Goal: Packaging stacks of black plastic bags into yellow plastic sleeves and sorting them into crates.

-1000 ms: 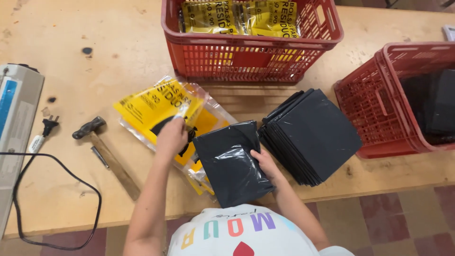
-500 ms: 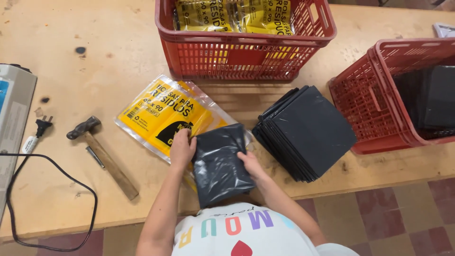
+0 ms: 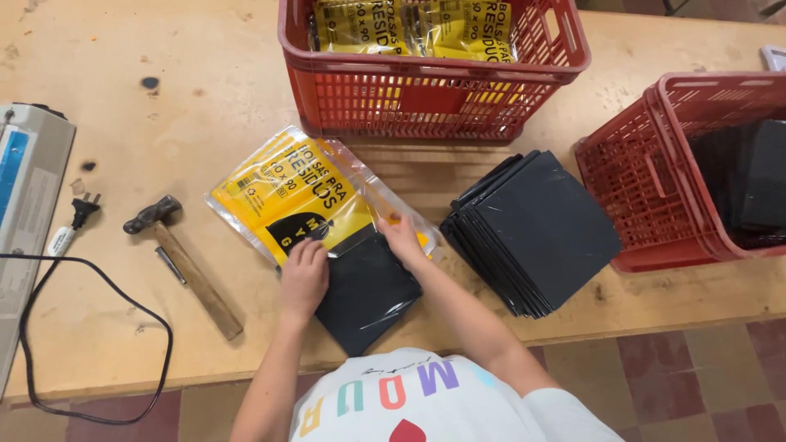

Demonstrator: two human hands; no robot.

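A folded black plastic bag [image 3: 368, 295] lies at the table's near edge, its far end tucked into the mouth of a yellow and clear plastic packet [image 3: 286, 192]. My left hand [image 3: 303, 277] rests flat on the bag's left side at the packet's opening. My right hand [image 3: 401, 237] presses on the bag's upper right corner and the packet's open edge. To the right of them lies a stack of folded black bags [image 3: 532, 229].
A red crate [image 3: 434, 90] with yellow packets stands at the back. Another red crate [image 3: 647, 188] with black bags sits at the right. A hammer [image 3: 184, 266] lies to the left, beside a plug and black cord [image 3: 78, 217] and a sealing machine [image 3: 24, 213].
The black bag has gone from lying loose on top of the packet to being partly inside its mouth. Both hands moved up to the packet's opening.
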